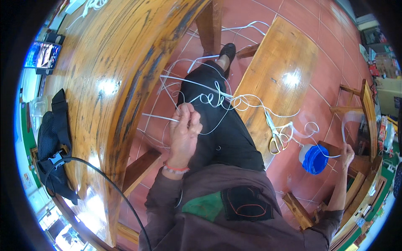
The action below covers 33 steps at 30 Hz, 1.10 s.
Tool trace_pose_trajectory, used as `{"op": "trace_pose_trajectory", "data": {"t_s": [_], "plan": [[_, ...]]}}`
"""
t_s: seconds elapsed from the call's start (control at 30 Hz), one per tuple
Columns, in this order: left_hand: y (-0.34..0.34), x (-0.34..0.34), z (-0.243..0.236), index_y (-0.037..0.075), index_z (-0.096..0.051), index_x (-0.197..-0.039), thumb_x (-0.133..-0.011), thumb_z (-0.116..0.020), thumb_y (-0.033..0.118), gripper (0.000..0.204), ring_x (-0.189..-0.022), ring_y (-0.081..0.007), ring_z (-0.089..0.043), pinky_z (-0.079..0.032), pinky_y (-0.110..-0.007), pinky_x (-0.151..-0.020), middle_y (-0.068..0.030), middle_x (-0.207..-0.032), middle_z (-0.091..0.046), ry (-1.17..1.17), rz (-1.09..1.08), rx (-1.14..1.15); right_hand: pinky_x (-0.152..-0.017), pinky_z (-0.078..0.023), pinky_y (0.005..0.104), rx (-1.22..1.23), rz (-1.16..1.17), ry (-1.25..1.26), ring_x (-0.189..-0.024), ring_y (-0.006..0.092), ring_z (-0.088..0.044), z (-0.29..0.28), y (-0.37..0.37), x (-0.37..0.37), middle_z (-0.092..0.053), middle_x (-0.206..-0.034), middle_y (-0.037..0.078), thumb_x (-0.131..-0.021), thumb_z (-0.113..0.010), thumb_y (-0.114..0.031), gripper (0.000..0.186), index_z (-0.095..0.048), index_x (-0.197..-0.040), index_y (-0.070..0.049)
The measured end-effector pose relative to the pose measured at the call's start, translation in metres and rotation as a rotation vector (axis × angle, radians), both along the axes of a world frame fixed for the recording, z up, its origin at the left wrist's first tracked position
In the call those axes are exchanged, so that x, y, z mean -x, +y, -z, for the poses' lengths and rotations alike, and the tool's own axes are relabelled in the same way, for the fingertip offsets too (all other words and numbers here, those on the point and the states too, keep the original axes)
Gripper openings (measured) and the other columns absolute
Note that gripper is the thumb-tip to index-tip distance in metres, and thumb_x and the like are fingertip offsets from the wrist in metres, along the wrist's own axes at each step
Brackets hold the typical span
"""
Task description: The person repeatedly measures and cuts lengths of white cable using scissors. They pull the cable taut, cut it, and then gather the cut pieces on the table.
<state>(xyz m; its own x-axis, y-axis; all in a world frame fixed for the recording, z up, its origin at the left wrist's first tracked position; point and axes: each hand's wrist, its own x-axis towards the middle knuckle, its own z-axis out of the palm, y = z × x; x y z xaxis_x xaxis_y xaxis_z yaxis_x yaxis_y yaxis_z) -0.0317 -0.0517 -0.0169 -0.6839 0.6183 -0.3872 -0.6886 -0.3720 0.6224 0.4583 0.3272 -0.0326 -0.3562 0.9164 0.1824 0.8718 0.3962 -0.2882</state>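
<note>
Cord: runs left-right across the lap toward the bench.
Left hand: pinches cord.
Right hand: grips cord end.

Bright, even daylight. Strong glare patches on wooden table and bench. Heavy fisheye distortion w/ black vignette at rim; right hand motion-blurred, edges soft, center sharp.

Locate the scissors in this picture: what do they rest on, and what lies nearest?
The scissors lie on the wooden bench at the person's right, near its front end, among loops of white cord, just left of the blue spool.
</note>
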Motion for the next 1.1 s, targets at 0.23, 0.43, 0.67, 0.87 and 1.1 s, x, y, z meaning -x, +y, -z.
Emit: {"op": "trace_pose_trajectory", "data": {"t_s": [0.23,0.43,0.67,0.87,1.1], "plan": [[-0.006,-0.029,-0.063,0.003,-0.043,-0.076,-0.093,-0.035,0.027,0.031,-0.043,-0.0039,-0.034,-0.025,-0.018,-0.04,-0.002,-0.054,-0.044,0.643,0.11,0.114,-0.069,-0.045,0.0372,-0.211,0.718,-0.287,-0.07,0.0259,-0.059,-0.097,0.055,-0.086,-0.064,-0.081,0.01,-0.078,-0.054,-0.046,0.041,-0.065,-0.09,-0.008],[-0.004,-0.034,-0.067,0.002,-0.045,-0.075,-0.093,-0.034,0.031,0.036,-0.044,-0.0035,-0.035,-0.026,-0.018,-0.041,-0.0027,-0.055,-0.046,0.714,0.157,0.125,-0.074,-0.044,0.0258,0.104,-0.128,0.484,-0.08,0.0132,-0.055,-0.038,-0.041,0.15,-0.061,-0.081,0.003,-0.079,-0.057,-0.002,0.008,-0.064,-0.084,-0.002],[0.01,-0.03,-0.019,-0.001,-0.052,-0.104,-0.094,-0.028,0.033,0.043,-0.049,-0.002,-0.031,-0.026,-0.015,-0.044,-0.0024,-0.074,-0.052,0.366,0.41,0.206,-0.056,-0.042,0.0302,0.433,-0.824,0.528,-0.061,0.0188,-0.054,-0.03,-0.203,0.326,-0.058,-0.065,0.007,-0.074,-0.062,-0.003,0.002,-0.063,-0.073,-0.002],[0.018,-0.032,-0.014,-0.001,-0.05,-0.113,-0.095,-0.025,0.034,0.046,-0.056,-0.0028,-0.03,-0.027,-0.015,-0.049,-0.0024,-0.086,-0.051,0.263,0.429,0.144,-0.047,-0.041,0.0303,0.361,-1.065,0.415,-0.051,0.0204,-0.053,-0.034,-0.232,0.348,-0.053,-0.06,0.008,-0.068,-0.063,-0.001,0.013,-0.06,-0.08,-0.002],[0.02,-0.032,-0.002,0.003,-0.053,-0.097,-0.094,-0.027,0.034,0.041,-0.056,-0.0043,-0.033,-0.03,-0.017,-0.05,-0.0049,-0.083,-0.051,0.187,0.346,0.048,-0.047,-0.042,0.032,0.478,-1.165,0.362,-0.053,0.0211,-0.054,-0.026,-0.229,0.341,-0.054,-0.062,0.008,-0.066,-0.062,0.0,0.016,-0.059,-0.081,-0.001]]}}
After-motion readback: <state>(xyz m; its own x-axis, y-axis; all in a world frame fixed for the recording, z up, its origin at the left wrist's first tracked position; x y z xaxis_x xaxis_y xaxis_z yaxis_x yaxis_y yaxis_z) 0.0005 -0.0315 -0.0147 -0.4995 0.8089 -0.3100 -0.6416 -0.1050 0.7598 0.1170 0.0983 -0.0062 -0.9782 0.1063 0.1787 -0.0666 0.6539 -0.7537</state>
